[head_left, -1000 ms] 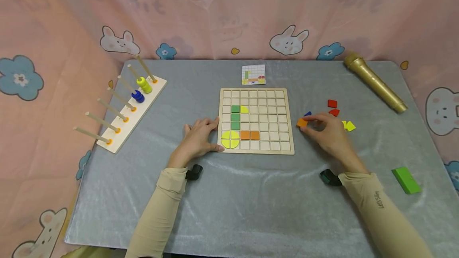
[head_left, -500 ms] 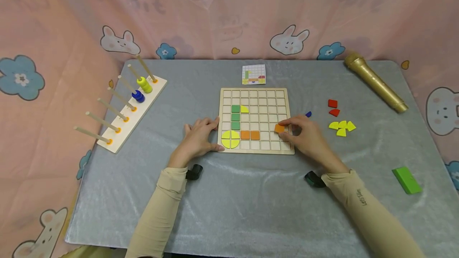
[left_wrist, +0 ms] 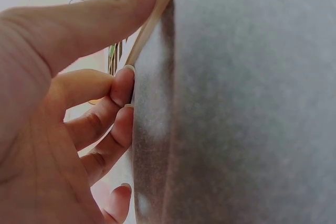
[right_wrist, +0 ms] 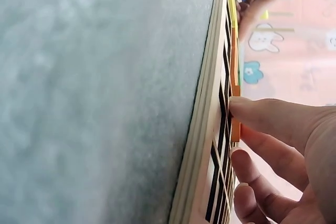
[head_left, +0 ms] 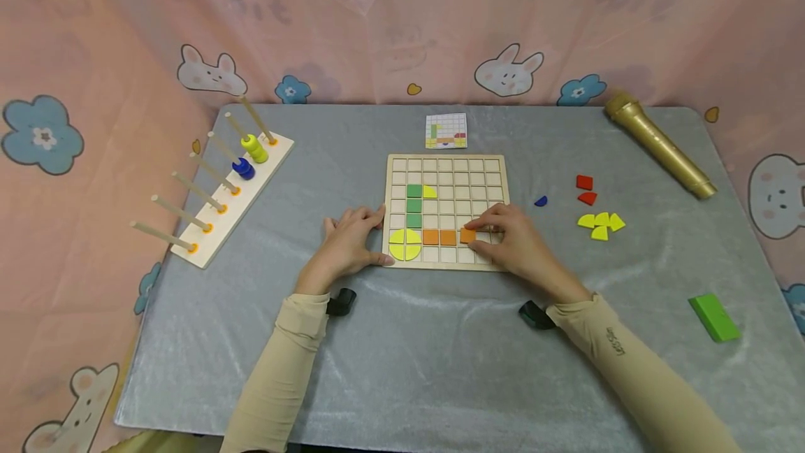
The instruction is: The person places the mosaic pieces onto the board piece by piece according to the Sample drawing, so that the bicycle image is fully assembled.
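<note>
In the head view my left hand (head_left: 346, 247) rests at the left edge of a wooden grid board (head_left: 446, 265). Its thumb touches the near left corner; the fingers lie along the side. My right hand (head_left: 518, 247) pinches an orange square tile (head_left: 467, 235) between thumb and fingers, low over the board's right half. In the right wrist view, the orange tile (right_wrist: 235, 124) stands close over the grid, beside the thumb. Two orange tiles (head_left: 438, 238) lie in a row to its left. Yellow quarter pieces (head_left: 404, 245) form a circle, and green squares (head_left: 414, 205) make a column above.
A printed pattern card (head_left: 446, 131) lies behind the board. To the right are a blue half-round piece (head_left: 541, 201), red pieces (head_left: 585, 182), yellow quarters (head_left: 601, 219), a green block (head_left: 714, 317) and a gold microphone (head_left: 660, 145). A peg stand (head_left: 235, 201) occupies the left.
My right hand has carried the orange tile leftward from the table beside the board to over the grid, near the two orange tiles. The left hand stays in place.
</note>
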{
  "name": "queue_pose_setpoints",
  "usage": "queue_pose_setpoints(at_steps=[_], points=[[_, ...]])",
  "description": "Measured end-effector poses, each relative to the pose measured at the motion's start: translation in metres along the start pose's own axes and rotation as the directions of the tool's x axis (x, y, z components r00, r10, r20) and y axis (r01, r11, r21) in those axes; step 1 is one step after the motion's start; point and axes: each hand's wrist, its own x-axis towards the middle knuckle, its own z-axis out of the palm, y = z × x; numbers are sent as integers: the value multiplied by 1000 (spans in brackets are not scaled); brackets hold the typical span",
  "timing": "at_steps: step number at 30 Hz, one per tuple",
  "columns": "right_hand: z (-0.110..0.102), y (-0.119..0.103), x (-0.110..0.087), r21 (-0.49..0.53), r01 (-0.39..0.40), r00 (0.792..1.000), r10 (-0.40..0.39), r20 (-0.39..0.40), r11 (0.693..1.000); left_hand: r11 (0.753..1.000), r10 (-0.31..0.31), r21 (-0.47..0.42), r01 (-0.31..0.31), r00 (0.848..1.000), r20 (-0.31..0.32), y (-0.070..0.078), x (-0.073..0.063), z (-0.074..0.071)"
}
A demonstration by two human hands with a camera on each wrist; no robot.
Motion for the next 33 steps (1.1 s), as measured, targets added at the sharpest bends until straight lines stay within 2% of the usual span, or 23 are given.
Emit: queue_pose_setpoints(at_steps=[12, 17, 24, 33], points=[[3, -4, 2, -39, -21, 999, 22, 25, 999, 1000, -2, 0, 2, 1000, 4, 0, 0, 0], [-1, -2, 1, -5, -24, 999, 24, 21, 1000, 1000, -1, 2, 1, 1000, 4, 0, 0, 0], [-18, 10, -4, -4, -79, 997, 79, -13, 997, 1000, -2, 1, 2, 1000, 2, 0, 0, 0], [-50, 37, -7, -25, -154, 982, 150, -118, 988, 1000, 3, 6, -3, 1000, 0, 0, 0, 0]])
